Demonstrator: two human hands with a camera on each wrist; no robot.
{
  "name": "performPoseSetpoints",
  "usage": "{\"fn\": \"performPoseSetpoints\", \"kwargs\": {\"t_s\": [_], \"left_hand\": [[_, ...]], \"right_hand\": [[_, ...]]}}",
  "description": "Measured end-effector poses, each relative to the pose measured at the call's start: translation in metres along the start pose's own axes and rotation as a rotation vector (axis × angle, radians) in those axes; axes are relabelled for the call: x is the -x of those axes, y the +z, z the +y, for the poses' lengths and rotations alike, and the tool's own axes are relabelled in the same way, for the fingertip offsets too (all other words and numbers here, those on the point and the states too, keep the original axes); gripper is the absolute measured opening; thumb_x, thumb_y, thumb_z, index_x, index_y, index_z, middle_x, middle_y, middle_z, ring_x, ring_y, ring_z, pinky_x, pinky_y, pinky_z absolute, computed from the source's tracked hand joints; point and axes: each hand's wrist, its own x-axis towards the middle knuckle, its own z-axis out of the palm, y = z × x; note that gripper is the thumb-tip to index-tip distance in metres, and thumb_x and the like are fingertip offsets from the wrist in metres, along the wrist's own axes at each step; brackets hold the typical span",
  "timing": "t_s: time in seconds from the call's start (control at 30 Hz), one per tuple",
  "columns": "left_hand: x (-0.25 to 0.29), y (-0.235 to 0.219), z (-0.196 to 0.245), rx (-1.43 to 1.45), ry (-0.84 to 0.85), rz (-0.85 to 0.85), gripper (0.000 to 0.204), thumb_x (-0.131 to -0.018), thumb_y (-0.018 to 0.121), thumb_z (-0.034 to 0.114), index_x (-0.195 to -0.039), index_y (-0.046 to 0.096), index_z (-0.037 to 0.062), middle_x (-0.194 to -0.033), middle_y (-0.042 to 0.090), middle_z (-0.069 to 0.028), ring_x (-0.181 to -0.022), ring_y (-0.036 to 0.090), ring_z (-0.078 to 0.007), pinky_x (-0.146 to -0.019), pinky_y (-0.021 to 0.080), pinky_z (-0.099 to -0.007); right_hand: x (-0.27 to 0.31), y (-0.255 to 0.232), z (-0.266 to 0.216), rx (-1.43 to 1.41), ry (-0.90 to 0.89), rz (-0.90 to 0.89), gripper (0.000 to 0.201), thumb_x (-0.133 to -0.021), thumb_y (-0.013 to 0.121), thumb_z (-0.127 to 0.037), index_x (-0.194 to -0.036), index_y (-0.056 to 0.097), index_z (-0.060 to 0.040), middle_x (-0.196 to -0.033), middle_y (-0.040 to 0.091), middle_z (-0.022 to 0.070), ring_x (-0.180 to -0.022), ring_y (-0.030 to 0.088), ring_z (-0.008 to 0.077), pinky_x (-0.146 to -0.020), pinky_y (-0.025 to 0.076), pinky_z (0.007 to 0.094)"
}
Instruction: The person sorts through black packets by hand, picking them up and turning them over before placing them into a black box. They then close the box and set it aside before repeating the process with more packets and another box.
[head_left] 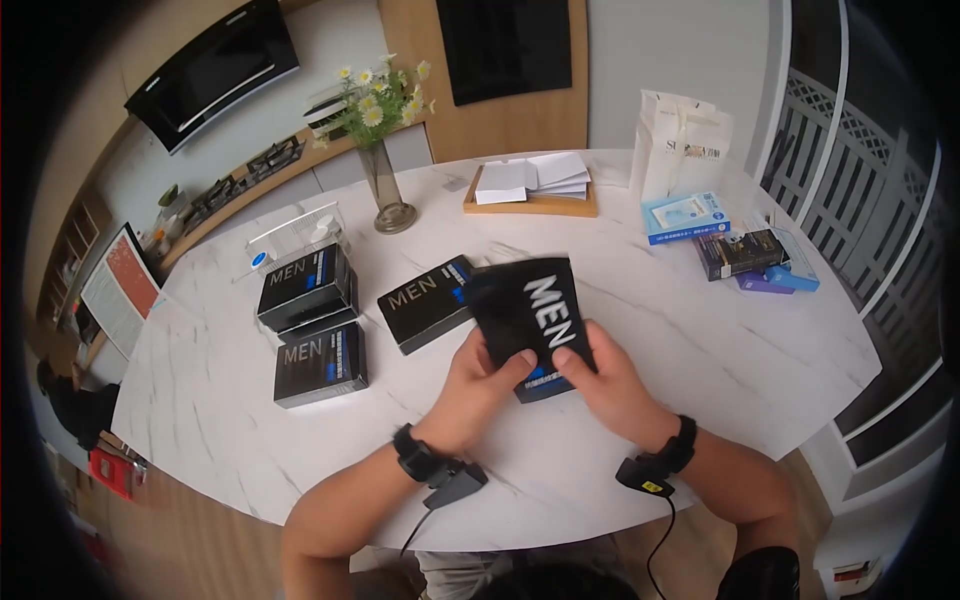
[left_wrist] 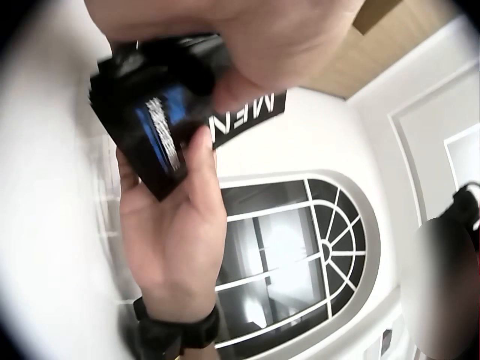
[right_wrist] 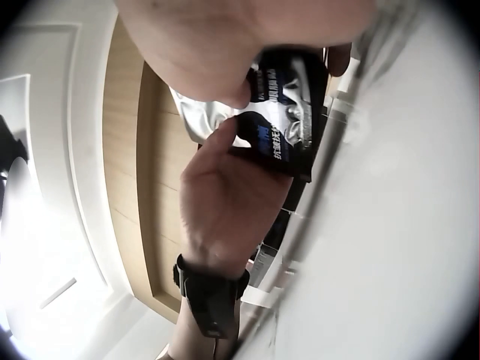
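Both hands hold a small stack of black foil sachets (head_left: 527, 300) printed "MEN" above the near part of the table. My left hand (head_left: 466, 392) grips the left side, its thumb on the front face. On the opposite side my right hand (head_left: 622, 392) does the same, the two thumbs close together near the bottom. Layered edges of the sachets (left_wrist: 120, 112) show in the left wrist view; creased shiny foil shows in the right wrist view. Just behind the left hand lies a black "MEN" box (head_left: 422, 308), partly overlapped by the sachets.
Stacked black boxes (head_left: 306, 283) and another black box (head_left: 318, 370) stand at left, before a clear tray (head_left: 290, 232). Farther back are a flower vase (head_left: 385, 190), a wooden tray (head_left: 530, 209) with white papers, a paper bag (head_left: 682, 150) and several small boxes (head_left: 742, 255).
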Motion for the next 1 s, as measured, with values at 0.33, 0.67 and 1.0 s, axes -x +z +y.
{"fn": "performPoseSetpoints", "kwargs": {"t_s": [0.33,0.67,1.0], "left_hand": [[0.001,-0.011,-0.035,-0.205,0.115,0.002,0.047,-0.097,0.069,0.000,-0.137,0.045,0.0030,-0.124,0.064,-0.0064,-0.115,0.059,-0.0119,-0.101,0.049,-0.0295],[0.000,-0.007,-0.016,-0.116,-0.011,0.019,0.031,-0.098,0.076,0.006,-0.127,0.068,0.0022,-0.117,0.075,-0.0019,-0.107,0.067,-0.0091,-0.095,0.055,-0.0297],[0.013,0.005,0.007,0.419,-0.350,-0.220,0.052,-0.106,0.062,0.019,-0.153,0.046,0.0047,-0.145,0.060,-0.0110,-0.127,0.064,-0.0209,-0.104,0.055,-0.0385]], "right_hand": [[0.000,0.004,0.031,0.155,-0.140,0.008,0.039,-0.106,0.061,-0.012,-0.141,0.047,0.0018,-0.123,0.065,0.0133,-0.118,0.060,0.0211,-0.105,0.047,0.0355],[-0.002,0.000,0.010,-0.037,0.001,-0.039,0.024,-0.109,0.065,-0.023,-0.114,0.061,-0.0003,-0.095,0.067,0.0014,-0.085,0.058,0.0048,-0.073,0.050,0.0261],[0.001,-0.005,0.019,0.180,0.003,0.159,0.037,-0.106,0.070,-0.033,-0.089,0.066,0.0002,-0.072,0.064,0.0016,-0.066,0.054,0.0058,-0.057,0.043,0.0294]]}}
